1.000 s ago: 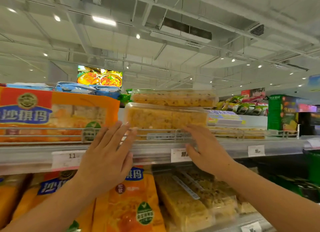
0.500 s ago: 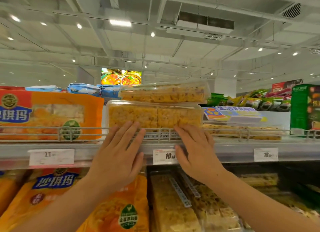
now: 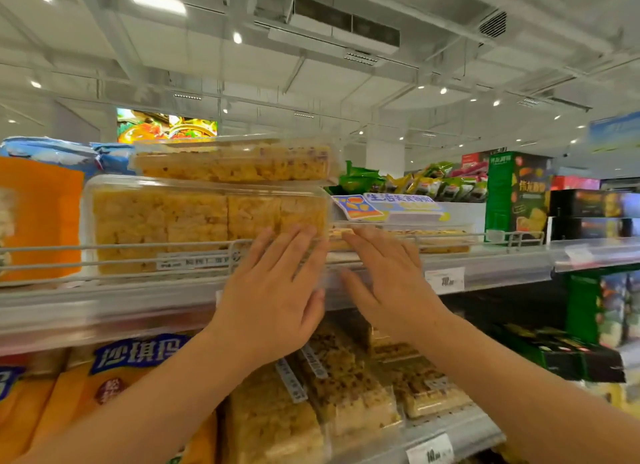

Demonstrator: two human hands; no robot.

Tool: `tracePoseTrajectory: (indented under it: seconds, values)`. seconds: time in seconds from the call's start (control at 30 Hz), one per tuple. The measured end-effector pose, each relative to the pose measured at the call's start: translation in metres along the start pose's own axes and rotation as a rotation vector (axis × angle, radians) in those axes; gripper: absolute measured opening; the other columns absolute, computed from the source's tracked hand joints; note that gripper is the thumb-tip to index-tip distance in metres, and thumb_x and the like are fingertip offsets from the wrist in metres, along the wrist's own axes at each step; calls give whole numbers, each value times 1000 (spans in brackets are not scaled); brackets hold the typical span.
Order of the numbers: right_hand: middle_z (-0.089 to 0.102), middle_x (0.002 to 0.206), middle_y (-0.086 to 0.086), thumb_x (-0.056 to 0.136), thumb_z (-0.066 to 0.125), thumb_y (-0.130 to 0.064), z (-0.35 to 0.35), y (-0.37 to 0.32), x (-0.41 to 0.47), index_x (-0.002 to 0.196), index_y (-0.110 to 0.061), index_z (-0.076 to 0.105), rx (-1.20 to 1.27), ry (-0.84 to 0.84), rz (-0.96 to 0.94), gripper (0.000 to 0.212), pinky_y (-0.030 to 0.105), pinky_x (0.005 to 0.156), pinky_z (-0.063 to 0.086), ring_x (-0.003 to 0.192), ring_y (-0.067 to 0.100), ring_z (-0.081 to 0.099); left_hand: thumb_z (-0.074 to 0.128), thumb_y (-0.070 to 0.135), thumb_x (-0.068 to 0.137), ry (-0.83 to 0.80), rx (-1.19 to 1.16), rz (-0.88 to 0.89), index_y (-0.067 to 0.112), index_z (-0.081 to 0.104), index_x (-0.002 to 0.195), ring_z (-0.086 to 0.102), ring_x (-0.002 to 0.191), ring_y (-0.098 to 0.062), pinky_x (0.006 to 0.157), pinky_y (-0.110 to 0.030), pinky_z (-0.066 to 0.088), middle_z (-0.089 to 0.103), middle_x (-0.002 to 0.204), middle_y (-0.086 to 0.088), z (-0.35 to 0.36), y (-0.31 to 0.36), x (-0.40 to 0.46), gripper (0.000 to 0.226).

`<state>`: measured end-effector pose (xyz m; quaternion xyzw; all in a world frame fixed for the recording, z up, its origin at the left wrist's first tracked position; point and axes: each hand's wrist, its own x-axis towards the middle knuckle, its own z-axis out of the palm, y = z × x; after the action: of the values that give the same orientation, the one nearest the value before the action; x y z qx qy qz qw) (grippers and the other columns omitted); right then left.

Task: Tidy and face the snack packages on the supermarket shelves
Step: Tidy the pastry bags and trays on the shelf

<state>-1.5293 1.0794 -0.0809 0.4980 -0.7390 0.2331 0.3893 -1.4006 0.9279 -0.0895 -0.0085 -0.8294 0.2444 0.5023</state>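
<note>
Near: both forearms reach up to the top shelf [image 3: 104,311]. Left hand [image 3: 273,297] lies flat, fingers [image 3: 304,245] straight and close together, tips against the lower right front of the clear rice-crisp tray [image 3: 194,221]; nothing gripped. Right hand [image 3: 388,287] likewise flat and open, fingers spread slightly, just right of that tray at the wire front rail [image 3: 138,252], holding nothing; whether it touches the rail cannot be told. The tray stands on edge behind the rail, a second clear tray [image 3: 235,162] stacked on top. Judgement: step in hand is squaring this tray to the shelf front. Do it with even flat-palm pressure low on the face so the upper tray does not slide off. Left limit: orange snack bag [image 3: 41,217], just beside the tray, little play there. Right: flat trays [image 3: 433,238] lie low behind the rail, open room above them. Lower shelf packs sit below the arms.
</note>
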Motion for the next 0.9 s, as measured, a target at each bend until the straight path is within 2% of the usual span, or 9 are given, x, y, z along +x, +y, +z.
tracePoseTrajectory:
  seconds: [0.13, 0.23, 0.3, 0.43, 0.57, 0.63, 0.73, 0.83, 0.9]
  values:
    - [27, 155, -8, 96, 31, -52, -12, 67, -11, 146, -31, 29, -73, -74, 56, 54, 35, 116, 6, 144, 12, 16, 55, 33, 89, -59, 27, 2, 4, 54, 136, 50, 130, -33, 107, -54, 38, 55, 139, -17, 17, 23, 20, 56]
    - [34, 152, -7, 96, 33, -47, -14, 103, -13, 146, -33, 32, -70, -44, 4, 52, 34, 115, 8, 143, 14, 20, 52, 34, 90, -66, 74, -35, 3, 55, 134, 52, 127, -33, 107, -53, 38, 57, 136, -16, 33, 40, 36, 54]
    - [43, 146, -7, 95, 34, -47, -14, 115, -14, 144, -32, 36, -51, -4, -82, 51, 35, 113, 16, 137, 14, 30, 48, 37, 91, -71, 113, -74, 4, 56, 133, 56, 119, -32, 105, -50, 39, 60, 129, -15, 43, 53, 49, 54]
    - [62, 126, -8, 93, 30, -54, -27, 141, 1, 128, -30, 54, 73, 41, -192, 49, 33, 103, 26, 119, 10, 48, 43, 45, 89, -71, 200, -241, 10, 60, 119, 59, 96, -31, 85, -44, 43, 63, 108, -11, 54, 74, 72, 49]
    - [70, 108, -3, 93, 49, -46, -49, 182, 54, 107, -25, 70, 195, -2, -34, 33, 32, 85, 40, 98, 19, 61, 43, 44, 90, -54, 251, -301, 11, 61, 114, 57, 94, -32, 85, -43, 38, 62, 103, -10, 56, 80, 74, 45]
    - [70, 106, -2, 92, 54, -44, -54, 204, 88, 103, -24, 72, 105, -136, 86, 28, 31, 81, 44, 95, 20, 60, 43, 44, 89, -66, 249, -335, 11, 61, 111, 58, 93, -32, 84, -43, 39, 63, 101, -10, 54, 83, 77, 44]
    - [67, 109, 3, 90, 52, -55, -44, 232, 120, 105, -21, 71, -40, -418, 134, 42, 32, 81, 46, 95, 21, 59, 42, 43, 89, -51, 249, -359, 9, 62, 108, 59, 92, -32, 84, -44, 42, 64, 99, -10, 55, 87, 79, 44]
    - [54, 132, 0, 83, 50, -70, -27, 249, 129, 120, -27, 62, 5, -701, 194, 58, 34, 95, 38, 112, 19, 51, 42, 41, 90, -1, 283, -338, 6, 62, 109, 59, 91, -32, 84, -45, 42, 64, 100, -12, 58, 88, 76, 44]
    - [47, 141, -2, 79, 48, -77, -18, 256, 131, 113, -40, 58, 88, -824, 219, 52, 36, 100, 32, 119, 17, 44, 42, 39, 90, 15, 299, -325, 5, 62, 109, 59, 91, -33, 84, -46, 43, 64, 100, -13, 60, 88, 75, 44]
